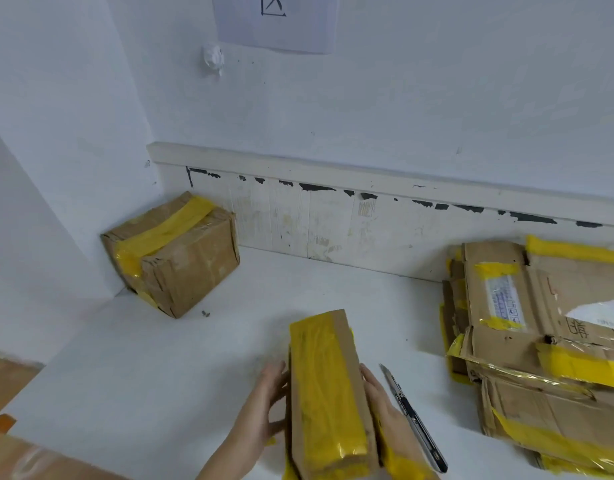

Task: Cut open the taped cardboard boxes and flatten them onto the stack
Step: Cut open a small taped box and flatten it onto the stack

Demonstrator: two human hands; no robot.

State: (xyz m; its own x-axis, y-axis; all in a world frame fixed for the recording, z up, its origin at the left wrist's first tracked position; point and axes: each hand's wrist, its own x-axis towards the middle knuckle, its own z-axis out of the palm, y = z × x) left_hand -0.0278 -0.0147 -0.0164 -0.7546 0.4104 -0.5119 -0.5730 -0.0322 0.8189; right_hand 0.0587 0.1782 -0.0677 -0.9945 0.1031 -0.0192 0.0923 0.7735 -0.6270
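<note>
Leftmost, a taped cardboard box [173,252] sits in the corner of the white counter [125,358], against the wall. Nearer the middle, the left hand [264,407] and right hand [381,400] press flat on opposite sides of a narrow box [328,393] wrapped in yellow tape, holding it between them. Just right of the right hand lies a utility knife [414,419], and further right the stack of flattened boxes [541,341].

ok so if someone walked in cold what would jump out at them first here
Bright yellow tape: the narrow box at bottom centre is wrapped in it, pressed between the left hand and right hand. A utility knife lies just right of it. A taped box sits in the far-left corner, flattened cardboard piled at right.
</note>
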